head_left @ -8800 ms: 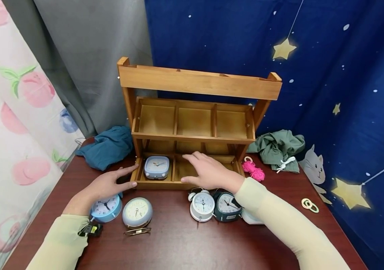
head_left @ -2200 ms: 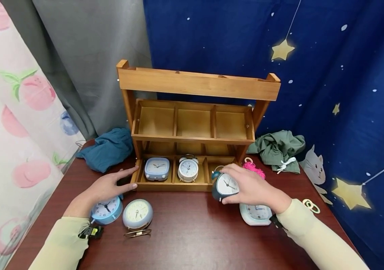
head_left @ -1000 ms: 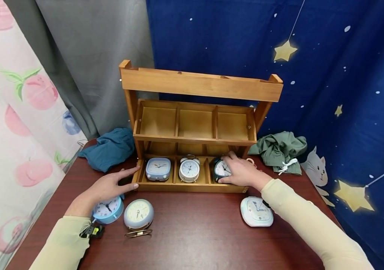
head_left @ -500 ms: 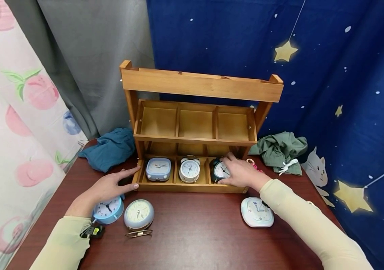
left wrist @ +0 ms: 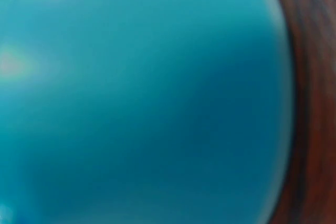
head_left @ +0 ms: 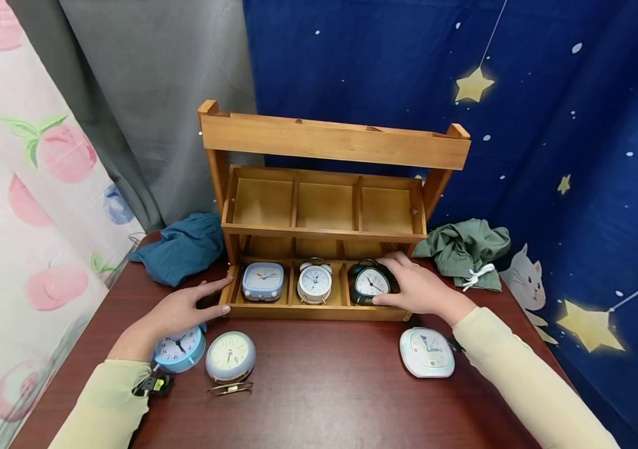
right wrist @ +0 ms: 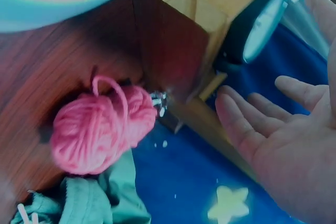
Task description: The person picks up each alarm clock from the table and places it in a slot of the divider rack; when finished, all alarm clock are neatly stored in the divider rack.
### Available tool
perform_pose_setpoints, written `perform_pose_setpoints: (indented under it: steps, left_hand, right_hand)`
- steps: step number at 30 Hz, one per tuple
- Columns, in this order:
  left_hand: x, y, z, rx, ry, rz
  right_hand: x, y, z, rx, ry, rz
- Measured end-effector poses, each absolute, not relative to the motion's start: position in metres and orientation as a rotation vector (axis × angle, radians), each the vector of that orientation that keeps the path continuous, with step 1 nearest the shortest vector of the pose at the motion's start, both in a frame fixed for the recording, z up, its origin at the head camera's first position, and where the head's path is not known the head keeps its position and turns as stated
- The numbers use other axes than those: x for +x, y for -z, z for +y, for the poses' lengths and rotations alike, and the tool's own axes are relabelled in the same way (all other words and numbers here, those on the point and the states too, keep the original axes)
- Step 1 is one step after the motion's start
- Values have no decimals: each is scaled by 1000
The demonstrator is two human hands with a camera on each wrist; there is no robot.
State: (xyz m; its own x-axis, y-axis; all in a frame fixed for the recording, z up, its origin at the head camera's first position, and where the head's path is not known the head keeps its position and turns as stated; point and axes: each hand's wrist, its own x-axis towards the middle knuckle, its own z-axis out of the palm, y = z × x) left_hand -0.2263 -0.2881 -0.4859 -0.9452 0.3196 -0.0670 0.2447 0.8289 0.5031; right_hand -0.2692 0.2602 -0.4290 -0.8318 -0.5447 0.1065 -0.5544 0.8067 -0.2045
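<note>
Our right hand (head_left: 422, 290) rests at the right end of the wooden organizer (head_left: 319, 215), its fingers relaxed and spread; the wrist view shows the palm open with nothing inside it. The fingertips lie against the right side of the dark green alarm clock (head_left: 372, 282), which stands upright in the compartment just left of this hand, its dial facing us. Whether the fingers press the clock or only touch it, we cannot tell. Behind this hand, in the wrist view, a ball of pink yarn (right wrist: 100, 127) lies beside the organizer's corner. Just below the right wrist, a white square clock (head_left: 426, 352) lies flat on the table (head_left: 319, 399).

Our left hand (head_left: 175, 310) lies flat with straight fingers, its fingertips touching the left end of the organizer's bottom tray, holding nothing. Under its wrist sits a round blue clock (head_left: 178, 349), and a pale round clock (head_left: 230, 355) sits just to its right. Past its fingertips, inside the tray, stand a blue square clock (head_left: 263, 280) and then a white twin-bell clock (head_left: 314, 282).
</note>
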Motion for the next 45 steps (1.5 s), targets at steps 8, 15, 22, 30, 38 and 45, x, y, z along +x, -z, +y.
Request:
perform_pose_setpoints:
  steps: [8,15,22,30,38,45]
  left_hand:
    - [-225,485,-289,439,-757,2857]
    - [-224,484,-286,433,-763,2855]
    - [-224,483,-286,432,-762,2853]
    - [-225,482,-286,439,-759,2852]
    - [-225,482,-286,445,-751,2854]
    - [-226,484,-286,446,-751,2855]
  right_hand:
    - [-236,418,290,846,-568,-2892]
    - [-211,424,314,814,-607,-2867]
    - [-188,435,332,811,-609,-2879]
    - [-165,457,344,851,-602,-2927]
    - [-153,477,344,830,-658,-3022]
    - [-153,486,344,832,-558,-3041]
